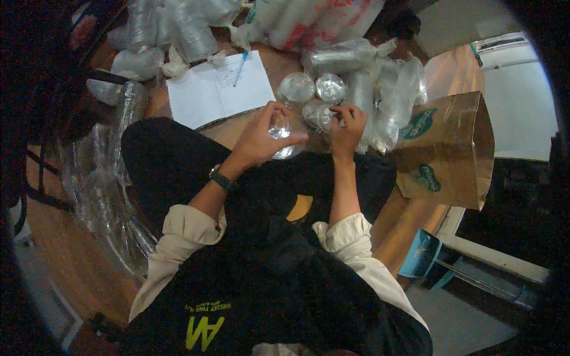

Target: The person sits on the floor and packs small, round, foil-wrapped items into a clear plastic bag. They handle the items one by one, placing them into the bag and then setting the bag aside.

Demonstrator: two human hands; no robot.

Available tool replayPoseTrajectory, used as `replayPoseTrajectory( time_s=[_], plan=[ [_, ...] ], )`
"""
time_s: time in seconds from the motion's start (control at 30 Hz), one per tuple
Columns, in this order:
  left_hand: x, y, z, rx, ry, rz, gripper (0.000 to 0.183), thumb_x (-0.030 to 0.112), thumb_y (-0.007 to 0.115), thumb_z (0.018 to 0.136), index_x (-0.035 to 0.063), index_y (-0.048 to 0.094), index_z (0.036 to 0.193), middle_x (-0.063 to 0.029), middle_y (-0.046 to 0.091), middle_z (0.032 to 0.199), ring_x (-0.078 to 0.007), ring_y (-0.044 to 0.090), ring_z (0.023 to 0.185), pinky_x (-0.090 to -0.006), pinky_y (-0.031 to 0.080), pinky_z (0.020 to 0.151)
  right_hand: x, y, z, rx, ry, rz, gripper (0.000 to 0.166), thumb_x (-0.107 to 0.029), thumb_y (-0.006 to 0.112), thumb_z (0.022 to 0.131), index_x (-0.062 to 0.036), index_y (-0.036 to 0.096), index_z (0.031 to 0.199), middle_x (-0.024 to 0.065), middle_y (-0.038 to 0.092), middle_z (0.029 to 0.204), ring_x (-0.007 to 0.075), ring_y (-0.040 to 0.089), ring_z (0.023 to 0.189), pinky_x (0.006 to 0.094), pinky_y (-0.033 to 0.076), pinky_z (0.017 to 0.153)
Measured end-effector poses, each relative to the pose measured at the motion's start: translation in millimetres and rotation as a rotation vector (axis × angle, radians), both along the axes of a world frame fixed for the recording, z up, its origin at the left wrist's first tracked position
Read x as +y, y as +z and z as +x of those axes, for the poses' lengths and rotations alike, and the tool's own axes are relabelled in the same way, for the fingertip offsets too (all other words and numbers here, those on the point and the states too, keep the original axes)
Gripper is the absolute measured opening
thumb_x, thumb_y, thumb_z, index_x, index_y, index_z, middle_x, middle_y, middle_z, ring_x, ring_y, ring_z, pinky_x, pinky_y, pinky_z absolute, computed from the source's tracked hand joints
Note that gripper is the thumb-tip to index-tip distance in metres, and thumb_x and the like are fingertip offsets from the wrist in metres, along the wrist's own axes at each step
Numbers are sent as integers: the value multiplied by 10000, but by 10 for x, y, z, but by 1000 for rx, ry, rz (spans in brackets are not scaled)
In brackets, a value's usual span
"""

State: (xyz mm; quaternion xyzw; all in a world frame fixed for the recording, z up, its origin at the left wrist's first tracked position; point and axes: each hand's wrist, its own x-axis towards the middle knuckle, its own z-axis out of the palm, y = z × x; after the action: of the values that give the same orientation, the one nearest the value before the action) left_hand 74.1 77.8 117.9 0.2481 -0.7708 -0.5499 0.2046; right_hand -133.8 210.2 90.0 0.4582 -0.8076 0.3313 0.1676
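Note:
My left hand [267, 131], with a dark band at the wrist, curls its fingers and thumb around a clear plastic container [280, 133] in front of my lap. Thumb and forefinger of my right hand [349, 124] pinch a small whitish piece [331, 112] over another round clear container [314, 115]; what the piece is cannot be told. Just beyond stand two more round clear containers, one on the left [297, 88] and a shinier one [330, 89] beside it.
An open lined notebook [196, 95] with a blue pen [240, 69] lies beyond my left knee. Bagged stacks of clear plastic ware [338, 58] lie ahead, more [107, 204] on the left. A brown paper bag [445, 147] stands right, near a blue dustpan [418, 256].

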Motion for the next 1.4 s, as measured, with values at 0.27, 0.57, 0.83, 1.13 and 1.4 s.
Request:
replayPoseTrajectory(
  time_s=[0.27,0.57,0.83,1.13,1.4],
  plan=[
    [-67,-270,-11,-28,145,391,242,242,499,1033,82,505,1214,-116,604,1080,-205,596,1011,-331,496,856,-41,183,368,-8,131,-274,291,29,709,678,-130,746,918,57,659,951,276,601,944,409,461,872],
    [-55,21,96,349,40,1167,272,182,520,1030,61,476,1270,-115,598,1208,-181,601,1097,-324,546,865,-360,197,1131,-217,716,-194,511,-26,793,722,-142,630,1193,126,556,1172,298,582,1073,413,500,927],
    [-107,-245,6,314,129,959,382,110,528,1021,14,335,1336,-186,575,1218,-265,642,1072,-408,612,869,-207,109,283,-399,232,-156,662,-109,818,777,-23,457,1325,166,539,1242,272,536,1163,378,450,1001],
    [-77,-86,7,313,140,963,405,73,532,1006,17,334,1355,-180,590,1189,-257,647,1049,-417,618,860,-48,-572,-173,-269,-14,528,1016,-260,879,712,-116,300,1534,267,479,1398,455,456,1288,514,384,1076],
    [-106,-287,2,353,125,980,362,90,525,1019,68,369,1345,-170,607,1199,-273,659,1055,-417,608,867,-60,-172,25,-322,-94,447,1060,-277,917,633,-168,323,1505,337,409,1375,493,453,1243,539,443,1021]
  ],
)
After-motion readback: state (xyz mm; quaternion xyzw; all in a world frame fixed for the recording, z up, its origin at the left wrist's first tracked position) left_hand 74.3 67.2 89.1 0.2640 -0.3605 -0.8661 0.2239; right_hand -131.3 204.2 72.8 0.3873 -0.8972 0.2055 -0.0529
